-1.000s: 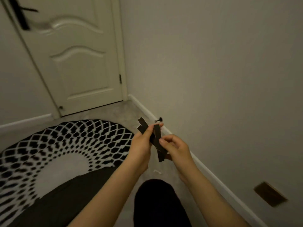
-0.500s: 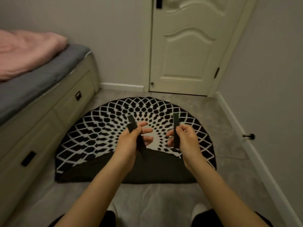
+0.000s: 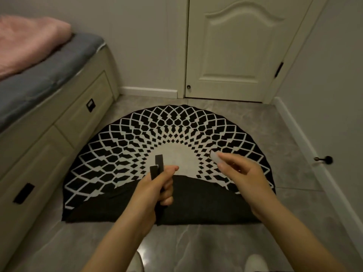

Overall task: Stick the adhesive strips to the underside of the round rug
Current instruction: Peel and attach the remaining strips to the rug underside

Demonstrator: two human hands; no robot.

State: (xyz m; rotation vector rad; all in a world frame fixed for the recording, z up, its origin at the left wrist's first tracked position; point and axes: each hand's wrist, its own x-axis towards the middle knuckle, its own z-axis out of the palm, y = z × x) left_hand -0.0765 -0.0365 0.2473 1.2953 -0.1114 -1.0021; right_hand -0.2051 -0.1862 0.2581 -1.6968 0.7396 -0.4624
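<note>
The round rug (image 3: 121,154), black with a white diamond pattern, lies on the floor. Its near part is folded over, so the dark underside (image 3: 206,203) faces up. My left hand (image 3: 155,191) hovers above the fold and is closed around several black adhesive strips (image 3: 158,161), whose ends stick up past my thumb. My right hand (image 3: 243,173) is raised to the right of it, above the rug. Its fingertips pinch a small pale, translucent piece (image 3: 215,156). I see no black strip in my right hand.
A bed base with drawers (image 3: 64,122) runs along the left, with a grey mattress and a pink blanket on top. A closed door (image 3: 231,55) stands behind the rug. The right wall carries a skirting board and a door stopper (image 3: 324,159). My feet show at the bottom edge.
My view swung from the right wall to the rug. The black strip my right hand held is gone from it. That hand has moved right and now pinches a pale piece.
</note>
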